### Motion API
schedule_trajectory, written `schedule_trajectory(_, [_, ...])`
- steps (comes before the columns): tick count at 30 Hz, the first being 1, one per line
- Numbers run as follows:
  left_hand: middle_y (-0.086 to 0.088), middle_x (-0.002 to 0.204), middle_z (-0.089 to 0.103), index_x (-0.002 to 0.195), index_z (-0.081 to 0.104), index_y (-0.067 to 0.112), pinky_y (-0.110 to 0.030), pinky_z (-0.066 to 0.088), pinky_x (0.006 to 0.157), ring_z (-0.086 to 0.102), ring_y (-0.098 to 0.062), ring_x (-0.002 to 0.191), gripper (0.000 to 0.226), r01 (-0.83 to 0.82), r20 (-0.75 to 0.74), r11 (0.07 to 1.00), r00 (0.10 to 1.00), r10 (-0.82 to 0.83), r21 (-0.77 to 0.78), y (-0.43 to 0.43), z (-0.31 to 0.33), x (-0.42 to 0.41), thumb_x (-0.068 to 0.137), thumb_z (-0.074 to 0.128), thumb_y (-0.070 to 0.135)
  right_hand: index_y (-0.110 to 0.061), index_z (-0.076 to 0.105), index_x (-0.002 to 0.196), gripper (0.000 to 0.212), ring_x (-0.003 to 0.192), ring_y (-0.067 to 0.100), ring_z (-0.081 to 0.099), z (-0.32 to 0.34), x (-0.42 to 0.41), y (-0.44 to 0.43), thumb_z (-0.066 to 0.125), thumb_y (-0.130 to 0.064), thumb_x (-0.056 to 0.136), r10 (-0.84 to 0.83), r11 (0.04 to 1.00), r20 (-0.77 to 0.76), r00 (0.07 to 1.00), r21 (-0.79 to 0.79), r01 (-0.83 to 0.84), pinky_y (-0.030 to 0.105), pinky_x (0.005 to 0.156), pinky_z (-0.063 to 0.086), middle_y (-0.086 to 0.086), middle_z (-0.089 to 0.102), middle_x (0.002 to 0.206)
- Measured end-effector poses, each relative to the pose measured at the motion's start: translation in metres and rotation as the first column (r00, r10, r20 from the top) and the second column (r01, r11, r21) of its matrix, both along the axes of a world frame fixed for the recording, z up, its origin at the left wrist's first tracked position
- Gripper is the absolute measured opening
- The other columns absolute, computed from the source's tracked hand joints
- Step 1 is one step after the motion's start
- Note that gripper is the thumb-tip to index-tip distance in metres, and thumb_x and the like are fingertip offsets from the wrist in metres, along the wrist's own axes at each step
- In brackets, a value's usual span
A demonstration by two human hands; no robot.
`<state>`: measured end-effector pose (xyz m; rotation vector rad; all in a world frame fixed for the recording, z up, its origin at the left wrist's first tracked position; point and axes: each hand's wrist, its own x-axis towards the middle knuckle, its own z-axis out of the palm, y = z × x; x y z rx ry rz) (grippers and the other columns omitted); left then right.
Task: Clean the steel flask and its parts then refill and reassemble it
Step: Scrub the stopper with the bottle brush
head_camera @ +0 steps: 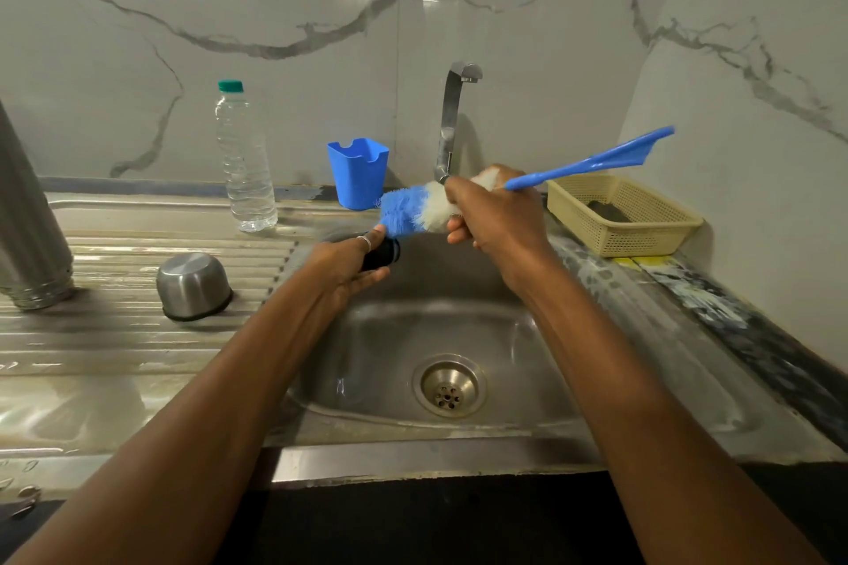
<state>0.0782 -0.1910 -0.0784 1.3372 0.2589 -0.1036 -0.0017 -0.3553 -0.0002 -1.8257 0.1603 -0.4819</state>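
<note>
**Sink station: stopper under the brush, hands over the basin**

Landmark: sink basin [459, 335], steel, with a round drain [449, 388] in its floor.

1. Left hand [348, 262]: above the basin's far left corner. Its fingers are curled round a black stopper [383, 253], a short dark cylinder whose far end sticks out past the fingers. There is a ring on one finger.
2. Right hand [495, 216]: above the basin's far edge, in front of the tap. It is clenched on the bottle brush [408, 211] where the bristles meet the handle.
3. Bottle brush: blue and white bristles point left and down, and the blue tip meets the exposed end of the stopper. The blue handle runs up and right, out past the basin's right rim.
4. Steel flask body [27, 220]: well left of the basin, at the far end of the drainboard [114, 335]. It stands with its threaded mouth down and is cut off by the picture edge.
5. Steel cup [192, 287]: upturned on the drainboard, between the flask body and the basin.
6. Plastic water bottle [245, 161]: behind the drainboard and left of the basin. It is upright, with a green cap.
7. Blue holder [358, 172]: at the basin's far left corner, against the wall.
8. Tap [452, 119]: behind the basin, centred. No water is visible at the spout.
9. Beige basket [642, 239]: right of the basin, on the counter. A dark pad [608, 211] lies inside.
</note>
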Motion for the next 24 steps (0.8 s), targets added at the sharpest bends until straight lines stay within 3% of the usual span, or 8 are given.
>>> schedule_trajectory(5, [-0.015, 0.115, 0.070, 0.120, 0.065, 0.002, -0.031, 0.063, 0.072, 0.074, -0.025, 0.093, 0.050, 0.047, -0.020, 0.999, 0.999, -0.047, 0.018, -0.008, -0.001, -0.003, 0.085, 0.081, 0.033, -0.009, 0.067, 0.097, 0.022, 0.055, 0.013, 0.072, -0.019, 0.005, 0.009, 0.063, -0.028, 0.085, 0.067, 0.995, -0.097, 0.993, -0.066, -0.073, 0.014, 0.038, 0.040, 0.004, 0.075, 0.074])
schedule_trajectory(10, [-0.013, 0.114, 0.068, 0.118, 0.063, 0.004, -0.029, 0.064, 0.065, 0.071, -0.023, 0.097, 0.046, 0.001, -0.020, 1.000, 1.000, -0.001, -0.009, 0.001, 0.002, 0.000, 0.086, 0.080, 0.033, -0.014, 0.065, 0.084, 0.014, 0.052, 0.013, 0.071, 0.001, 0.001, -0.001, 0.064, -0.028, 0.081, -0.015, 1.000, -0.014, 1.000, -0.014, 0.015, 0.016, 0.043, 0.040, 0.002, 0.072, 0.061])
schedule_trajectory(15, [-0.014, 0.117, 0.069, 0.120, 0.064, 0.003, -0.028, 0.064, 0.065, 0.072, -0.023, 0.095, 0.047, 0.040, -0.020, 0.999, 0.999, -0.040, 0.006, -0.004, 0.003, -0.002, 0.087, 0.079, 0.033, -0.011, 0.067, 0.099, 0.024, 0.055, 0.013, 0.072, -0.018, 0.007, 0.010, 0.061, -0.030, 0.085, 0.072, 0.992, -0.096, 0.993, -0.096, -0.081, 0.016, 0.043, 0.041, 0.003, 0.074, 0.075])
schedule_trajectory(18, [-0.014, 0.119, 0.067, 0.120, 0.064, 0.005, -0.027, 0.063, 0.061, 0.071, -0.022, 0.094, 0.046, 0.017, -0.026, 1.000, 1.000, -0.017, 0.006, 0.000, 0.003, -0.001, 0.088, 0.078, 0.034, -0.011, 0.067, 0.094, 0.021, 0.052, 0.014, 0.071, -0.009, 0.005, 0.004, 0.063, -0.030, 0.084, 0.026, 0.998, -0.048, 0.999, -0.051, -0.028, 0.014, 0.039, 0.039, 0.004, 0.074, 0.067])
schedule_trajectory(21, [-0.014, 0.118, 0.068, 0.120, 0.064, 0.006, -0.029, 0.064, 0.067, 0.071, -0.023, 0.100, 0.045, 0.035, -0.022, 0.999, 0.999, -0.035, -0.004, 0.002, 0.005, -0.001, 0.089, 0.077, 0.035, -0.012, 0.065, 0.090, 0.019, 0.051, 0.015, 0.070, -0.004, 0.003, 0.005, 0.063, -0.030, 0.083, -0.009, 0.999, 0.005, 1.000, -0.051, 0.009, 0.020, 0.047, 0.043, 0.004, 0.073, 0.064])
schedule_trajectory(24, [-0.014, 0.118, 0.071, 0.120, 0.067, 0.004, -0.029, 0.064, 0.069, 0.072, -0.024, 0.103, 0.043, 0.089, 0.008, 0.996, 0.996, -0.089, 0.003, -0.009, 0.007, -0.006, 0.090, 0.076, 0.032, -0.011, 0.064, 0.092, 0.020, 0.053, 0.015, 0.071, -0.020, 0.007, 0.014, 0.061, -0.030, 0.085, 0.044, 0.988, -0.054, 0.998, -0.147, -0.051, 0.026, 0.055, 0.046, 0.003, 0.073, 0.073])
